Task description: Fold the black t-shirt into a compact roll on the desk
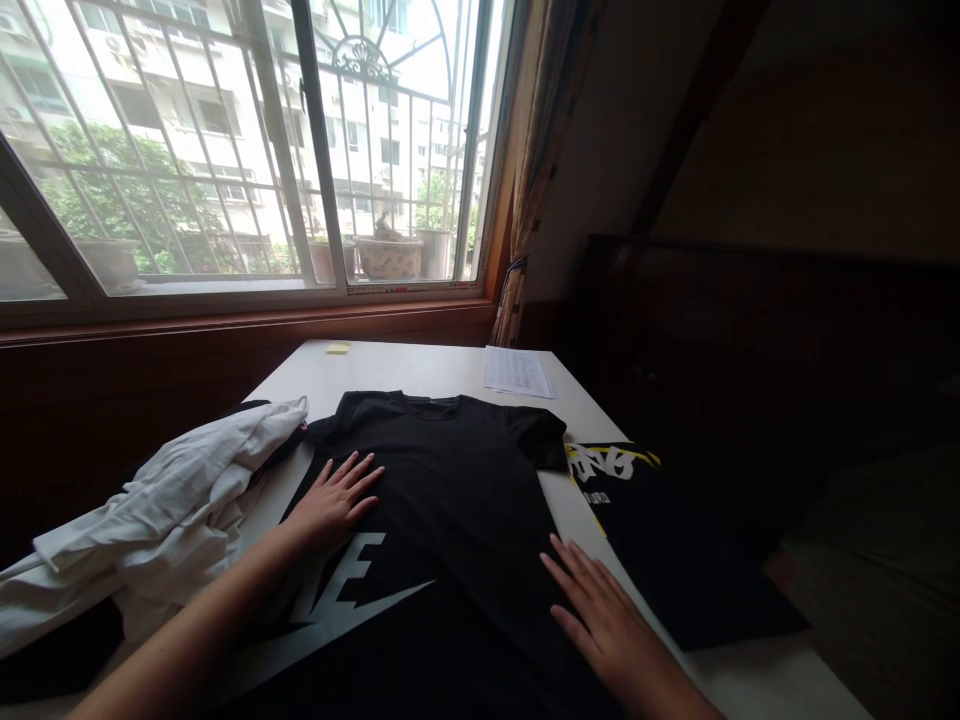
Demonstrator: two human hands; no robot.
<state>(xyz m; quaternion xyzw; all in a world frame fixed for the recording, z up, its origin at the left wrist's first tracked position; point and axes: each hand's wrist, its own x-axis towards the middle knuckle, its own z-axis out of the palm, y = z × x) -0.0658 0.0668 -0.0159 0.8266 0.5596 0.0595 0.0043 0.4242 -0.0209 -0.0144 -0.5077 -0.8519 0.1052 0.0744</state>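
A black T-shirt (pixel 465 500) with a grey printed logo lies spread out on the white table (pixel 412 365), its neckline toward the far side. My left hand (pixel 334 500) rests flat on the shirt's left part, above the printed letters, fingers spread. Over the shirt's right edge is my right hand (pixel 600 610), fingers stretched out and slightly apart, holding nothing. The shirt's lower end runs out of view at the bottom.
White and dark clothes (pixel 180 500) are heaped at the left. A black garment with white and yellow print (pixel 675 540) hangs over the table's right edge. Printed papers (pixel 517 371) and a yellow note (pixel 338 348) lie at the far end, before the window.
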